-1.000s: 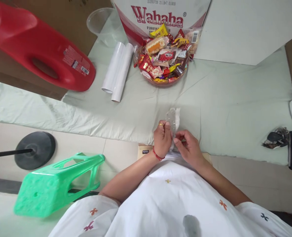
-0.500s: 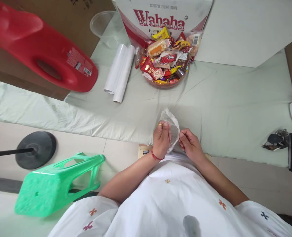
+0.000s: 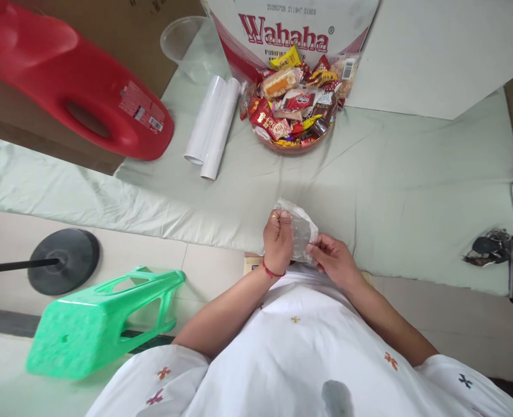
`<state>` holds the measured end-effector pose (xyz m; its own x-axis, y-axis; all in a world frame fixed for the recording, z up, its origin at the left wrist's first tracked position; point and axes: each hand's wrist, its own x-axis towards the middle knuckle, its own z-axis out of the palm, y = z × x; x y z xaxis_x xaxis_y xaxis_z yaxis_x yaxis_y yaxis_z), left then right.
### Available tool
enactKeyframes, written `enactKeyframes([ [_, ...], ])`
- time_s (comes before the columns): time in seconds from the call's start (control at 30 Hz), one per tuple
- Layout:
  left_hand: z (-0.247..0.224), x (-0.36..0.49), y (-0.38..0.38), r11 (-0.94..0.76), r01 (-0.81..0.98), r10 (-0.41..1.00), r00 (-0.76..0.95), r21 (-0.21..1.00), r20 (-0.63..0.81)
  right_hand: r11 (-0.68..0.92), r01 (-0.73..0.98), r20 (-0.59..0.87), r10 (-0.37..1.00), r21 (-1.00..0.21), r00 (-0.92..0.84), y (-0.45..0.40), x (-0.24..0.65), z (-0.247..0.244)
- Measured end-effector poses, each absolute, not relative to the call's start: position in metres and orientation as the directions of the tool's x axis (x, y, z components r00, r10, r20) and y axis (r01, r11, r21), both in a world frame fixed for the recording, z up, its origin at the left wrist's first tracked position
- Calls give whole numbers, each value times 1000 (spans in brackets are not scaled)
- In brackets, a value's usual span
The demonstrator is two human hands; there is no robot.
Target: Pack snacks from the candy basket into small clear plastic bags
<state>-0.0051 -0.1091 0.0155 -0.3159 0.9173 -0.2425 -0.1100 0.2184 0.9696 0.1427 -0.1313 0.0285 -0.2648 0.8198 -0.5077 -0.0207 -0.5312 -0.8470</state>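
A thin clear plastic cover (image 3: 302,230) with a crinkled, gathered whitish edge is stretched between my hands at the table's near edge. My left hand (image 3: 278,240), with a ring and a red string bracelet, is closed in a fist around its left side. With thumb and fingers, my right hand (image 3: 333,256) pinches the lower right part of the edge. Farther back, a round bowl (image 3: 295,150) is heaped with wrapped candies and snacks (image 3: 297,101).
Two white rolls (image 3: 215,124) lie left of the bowl, near a clear plastic tub (image 3: 187,43) and a large red jug (image 3: 121,110). A Wahaha carton (image 3: 286,29) stands behind. Keys (image 3: 486,246) lie at the right. A green stool (image 3: 104,324) is on the floor.
The plastic cover's loop has shifted and spread flatter between my hands. My left hand has moved slightly left, and my right hand's fingers have slid lower along the edge.
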Motion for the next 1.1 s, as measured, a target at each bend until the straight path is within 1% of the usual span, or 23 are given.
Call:
enactKeyframes([
  [0.1, 12, -11, -105, 239, -121, 894, -359, 964, -267, -616, -79, -580, 771, -784, -261, -128, 151, 33],
  [0.17, 11, -14, -103, 238, -119, 883, -387, 964, -265, -668, -87, -623, 726, -739, -291, -126, 158, 35],
  [0.2, 11, -16, -103, 235, -116, 880, -396, 965, -262, -673, -86, -629, 723, -735, -284, -126, 161, 35],
  [0.27, 12, -18, -103, 223, -96, 886, -394, 970, -243, -615, -85, -591, 781, -784, -202, -124, 166, 34],
  [0.37, 16, -16, -108, 174, -14, 929, -330, 985, -168, -414, -56, -410, 910, -909, -61, -119, 165, 34],
  [0.43, 19, -13, -114, 126, 52, 960, -258, 991, -109, -321, -31, -319, 946, -946, -62, -112, 159, 35],
  [0.5, 21, -10, -121, 77, 110, 980, -192, 991, -55, -299, -16, -296, 950, -954, -98, -105, 150, 36],
  [0.57, 22, -7, -126, 44, 142, 989, -147, 989, -23, -325, -24, -319, 938, -945, -132, -98, 143, 36],
  [0.63, 23, -7, -129, 45, 132, 991, -132, 990, -28, -371, -71, -359, 922, -926, -145, -93, 139, 34],
  [0.77, 24, -12, -129, 140, 26, 971, -199, 990, -132, -504, -231, -483, 864, -832, -141, -94, 143, 27],
  [0.83, 25, -13, -128, 172, -26, 960, -218, 985, -174, -554, -270, -528, 833, -788, -166, -98, 147, 27],
  [0.93, 27, -12, -129, 188, -58, 965, -173, 981, -195, -541, -252, -510, 841, -803, -180, -101, 150, 30],
  [1.03, 31, -8, -132, 180, -52, 976, -117, 982, -185, -490, -218, -461, 870, -844, -173, -98, 149, 36],
  [1.1, 31, -5, -136, 168, -50, 982, -75, 985, -171, -478, -217, -456, 878, -851, -145, -94, 146, 37],
])
